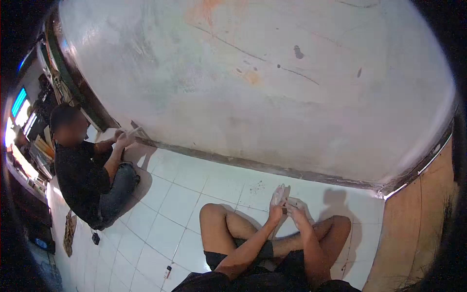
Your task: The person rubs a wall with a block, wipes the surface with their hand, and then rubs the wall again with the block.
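I sit cross-legged on a white tiled floor [185, 190], facing a grey plastered wall [272, 82]. My left hand [276, 210] is raised in front of my knees and grips a small pale, translucent object [279, 193] that sticks up from its fingers. My right hand [297, 210] meets it from the right, its fingers pinching the same object's lower end. What the object is cannot be made out.
Another person [85, 168] in a dark shirt and jeans sits on the floor at the left, holding a thin white stick [130, 131] against the wall's base. A wooden panel [413, 233] stands at the right. Small dark items [95, 238] lie on the tiles.
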A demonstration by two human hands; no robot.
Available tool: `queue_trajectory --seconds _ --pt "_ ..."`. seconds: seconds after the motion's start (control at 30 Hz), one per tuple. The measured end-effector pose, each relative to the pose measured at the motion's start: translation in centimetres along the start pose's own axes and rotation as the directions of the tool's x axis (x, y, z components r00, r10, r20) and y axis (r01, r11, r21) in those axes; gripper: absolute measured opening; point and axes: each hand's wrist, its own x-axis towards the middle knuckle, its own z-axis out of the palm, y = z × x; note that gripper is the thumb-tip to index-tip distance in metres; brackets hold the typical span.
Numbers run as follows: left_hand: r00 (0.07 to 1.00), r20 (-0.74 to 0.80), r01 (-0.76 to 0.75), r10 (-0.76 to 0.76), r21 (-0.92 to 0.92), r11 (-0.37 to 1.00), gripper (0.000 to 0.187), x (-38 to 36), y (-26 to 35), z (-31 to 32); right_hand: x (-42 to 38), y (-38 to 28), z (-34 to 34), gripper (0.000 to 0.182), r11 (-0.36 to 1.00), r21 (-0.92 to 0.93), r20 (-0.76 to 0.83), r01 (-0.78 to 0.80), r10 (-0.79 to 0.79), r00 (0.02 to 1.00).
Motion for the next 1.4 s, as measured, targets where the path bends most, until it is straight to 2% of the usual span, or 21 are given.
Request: queue_trajectory --seconds 0.1,0.17,0.2,0.23,0.3,0.4,0.5,0.6,0.7,0.8,0.9,1.0,1.1,1.2,1.3,1.4 --pt "0.979 0.058 -0.205 0.197 0.309 0.929 0.059 -0.6 1.4 0.3 0.6 0.2 -0.2 0.032 0.998 -0.006 0.009 0.064 -0.064 0.998" --pt "1.0 -0.009 0.006 -0.005 0.195 0.981 0.058 -0.8 2.7 0.9 0.7 0.0 -0.1 0.033 0.998 -0.021 0.036 -0.057 0.058 0.998" --pt "0.998 -0.017 0.06 -0.058 0.155 0.986 0.058 -0.7 2.6 0.8 0.7 -0.2 0.1 0.034 0.993 -0.029 0.049 -0.118 0.119 0.992" --pt "0.993 -0.025 0.114 -0.112 0.115 0.987 0.057 -0.6 2.8 0.8 1.4 1.0 -0.3 0.036 0.996 -0.066 0.077 -0.057 0.062 0.995" --pt "0.993 -0.006 0.114 -0.114 0.054 0.992 0.056 0.0 1.3 0.2 3.2 3.9 -1.2 0.043 0.988 -0.135 0.137 0.07 -0.051 0.989" --pt "0.994 0.035 0.105 -0.101 -0.125 0.987 0.054 0.4 0.1 0.1 2.0 3.3 -1.1 0.038 0.993 0.081 0.14 0.082 -0.093 0.986" --pt "0.995 0.022 0.1 -0.099 -0.097 0.99 0.053 0.4 -0.3 0.3 2.9 2.6 -0.8 0.035 1.0 0.0 0.189 0.022 -0.021 0.982" --pt "0.999 -0.019 0.032 -0.034 -0.103 0.994 0.054 0.7 0.0 1.0 2.5 1.6 -0.3 0.038 1.0 -0.012 0.196 -0.022 0.024 0.98" --pt "0.982 -0.029 0.18 -0.188 -0.168 0.969 0.053 0.5 0.3 0.5 2.3 1.8 -0.1 0.028 0.998 0.057 0.147 0.021 -0.029 0.989" --pt "0.994 0.011 0.112 -0.112 -0.109 0.988 0.051 1.5 -0.9 -0.9 1.9 1.3 0.6 0.024 0.998 0.067 0.095 -0.012 0.006 0.995" --pt "0.977 -0.059 0.182 -0.204 -0.263 0.948 0.051 1.1 1.0 -0.4 2.0 0.9 0.9 0.024 0.998 -0.039 0.06 -0.047 0.049 0.997" --pt "0.969 0.007 0.242 -0.245 -0.184 0.953 0.05 0.9 3.1 -0.3 4.6 4.9 -1.5 0.021 0.988 -0.123 0.139 0.092 -0.074 0.988" --pt "0.982 0.006 0.19 -0.19 -0.026 0.981 0.047 1.3 1.8 -1.1 4.5 5.7 -1.7 0.017 1.0 0.027 0.197 -0.011 0.006 0.98" --pt "0.993 0.029 0.11 -0.111 0.028 0.994 0.044 1.2 1.9 -1.2 3.0 2.9 -0.3 0.012 0.973 -0.221 0.078 -0.065 0.085 0.993" --pt "0.996 0.012 0.088 -0.091 0.136 0.987 0.043 1.0 2.1 -1.4 2.0 1.6 0.1 0.016 0.972 -0.226 0.163 -0.056 0.095 0.982" --pt "0.981 -0.005 0.192 -0.193 -0.102 0.976 0.041 0.9 2.0 -1.2 3.5 4.5 -0.4 0.022 0.957 -0.29 0.064 -0.005 0.025 0.998"
